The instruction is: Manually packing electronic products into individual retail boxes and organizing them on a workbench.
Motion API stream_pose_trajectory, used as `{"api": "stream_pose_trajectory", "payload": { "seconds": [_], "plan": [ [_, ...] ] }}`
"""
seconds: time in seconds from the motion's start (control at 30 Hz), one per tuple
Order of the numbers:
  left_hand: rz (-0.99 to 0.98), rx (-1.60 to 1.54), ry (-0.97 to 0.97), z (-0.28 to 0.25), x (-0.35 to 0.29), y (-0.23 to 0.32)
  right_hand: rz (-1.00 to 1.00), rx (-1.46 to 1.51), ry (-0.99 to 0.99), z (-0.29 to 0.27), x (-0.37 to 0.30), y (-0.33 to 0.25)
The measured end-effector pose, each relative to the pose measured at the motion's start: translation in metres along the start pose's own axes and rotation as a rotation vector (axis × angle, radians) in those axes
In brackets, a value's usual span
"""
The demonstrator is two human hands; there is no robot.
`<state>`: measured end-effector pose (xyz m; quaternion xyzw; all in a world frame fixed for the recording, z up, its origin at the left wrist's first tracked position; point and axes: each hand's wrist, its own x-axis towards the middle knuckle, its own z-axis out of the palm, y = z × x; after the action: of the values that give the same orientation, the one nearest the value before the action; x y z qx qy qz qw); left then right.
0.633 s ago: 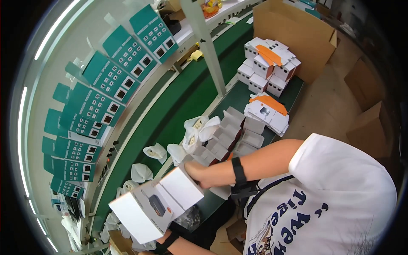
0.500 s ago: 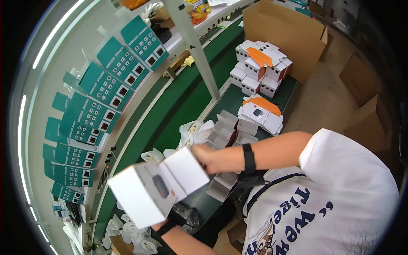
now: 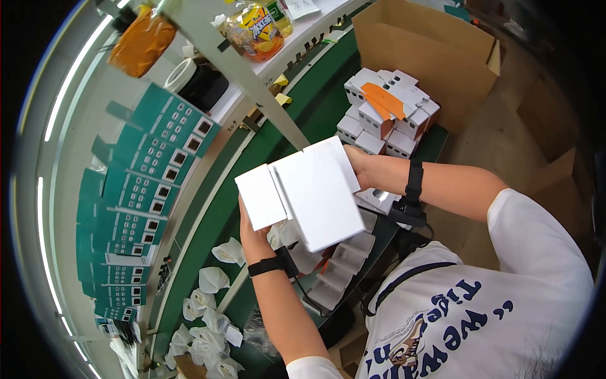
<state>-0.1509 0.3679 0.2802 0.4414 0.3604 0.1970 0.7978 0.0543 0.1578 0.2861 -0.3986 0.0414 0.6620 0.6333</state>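
From where I stood, a green conveyor belt (image 3: 319, 79) curved from one o'clock to seven, and a brown carton (image 3: 423, 44) stood at one o'clock, beside a stack of white boxes (image 3: 391, 110). Near the clock's centre, the white box (image 3: 322, 192) was held aloft, tilted, its visible faces plain and bright: one broad panel, a smaller one toward nine, a dark seam between. The right hand (image 3: 360, 165) grasped its edge at two o'clock; the left hand (image 3: 251, 228) supported it at eight. Most fingertips were hidden behind it.
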Motion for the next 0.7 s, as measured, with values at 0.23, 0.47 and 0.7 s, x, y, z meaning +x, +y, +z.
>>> {"api": "stream_pose_trajectory", "payload": {
  "seconds": [0.23, 0.47, 0.7],
  "plan": [
    [-0.149, 0.191, 0.080, 0.059, 0.070, -0.022, 0.104, -0.079, 0.128, -0.059, 0.072, -0.059],
    [-0.127, -0.127, 0.067, 0.070, 0.126, -0.063, 0.268, -0.137, 0.131, -0.088, 0.126, -0.102],
    [-0.227, -0.308, 0.086, 0.058, 0.155, -0.104, 0.232, -0.332, 0.050, -0.110, 0.160, -0.101]
  ]
}}
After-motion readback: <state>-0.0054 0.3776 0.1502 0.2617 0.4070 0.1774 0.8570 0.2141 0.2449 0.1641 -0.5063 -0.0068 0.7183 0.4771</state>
